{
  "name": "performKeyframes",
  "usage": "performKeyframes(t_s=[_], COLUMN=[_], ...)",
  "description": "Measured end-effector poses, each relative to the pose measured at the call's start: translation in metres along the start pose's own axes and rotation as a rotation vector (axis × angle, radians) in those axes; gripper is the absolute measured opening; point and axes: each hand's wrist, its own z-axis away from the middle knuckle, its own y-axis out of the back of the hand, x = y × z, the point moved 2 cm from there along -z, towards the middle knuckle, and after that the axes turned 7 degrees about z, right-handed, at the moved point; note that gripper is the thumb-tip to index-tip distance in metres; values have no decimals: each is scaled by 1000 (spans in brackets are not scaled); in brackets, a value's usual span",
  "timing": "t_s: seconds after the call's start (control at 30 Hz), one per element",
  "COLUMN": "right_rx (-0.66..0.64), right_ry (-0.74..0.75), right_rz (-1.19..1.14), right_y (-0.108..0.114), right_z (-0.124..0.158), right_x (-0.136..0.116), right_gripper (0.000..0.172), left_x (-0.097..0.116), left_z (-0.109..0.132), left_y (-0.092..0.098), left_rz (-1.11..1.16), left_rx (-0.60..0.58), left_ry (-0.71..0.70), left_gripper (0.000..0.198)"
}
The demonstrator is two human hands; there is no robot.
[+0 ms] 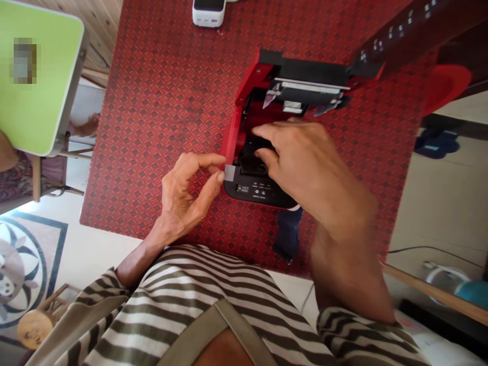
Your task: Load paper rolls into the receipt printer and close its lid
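A red and black machine with printed icons on its front panel (249, 190) lies on the table, its hinged lid (312, 76) raised. The lid's underside carries a black roller and metal strip. At the machine's front left corner is a small translucent grey piece (230, 173). My left hand (190, 185) has thumb and fingers closed at this piece, apparently pinching its edge. Over the machine's open cavity reaches my right hand (301, 157), thumb and index finger apart with nothing visible between them. Its other fingers are mostly hidden behind the hand.
A red patterned cloth (163, 101) covers the table. Near the far edge stands a white device (208, 12) with a dark top. Dark blue fabric (287, 235) lies by the machine's front. A green-topped table (41, 112) is at left, with another person's hand (89, 126) beside it.
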Motion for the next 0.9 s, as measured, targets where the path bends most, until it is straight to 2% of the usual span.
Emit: performKeyframes(t_s=[0.13,0.23,0.3,0.47,0.6,0.77,0.9], right_rx=[22,-19,-17,74,155,210,238], right_ry=[33,71,79,44,39,6,-15], right_rz=[-154,-234,-259,-253,-271,-314,-342], right_y=[26,34,32,24,22,18,16], right_z=[27,46,54,56,55,61,65], right_x=[-19,-20,-16,-12,-16,-12,-8], right_gripper=[25,20,17,19,23,14,12], left_x=[-1,-5,-7,-1,9,14,14], left_z=[-1,-3,-4,-8,-13,-16,-19], left_y=[1,0,-1,-3,-13,-30,-35], left_rz=[8,14,17,15,-97,-252,-303], left_rx=[6,12,8,-17,-102,-109,-85], left_ry=[9,-56,-104,-66,-222,-247,-288], left_gripper=[17,18,17,25,37,21,14])
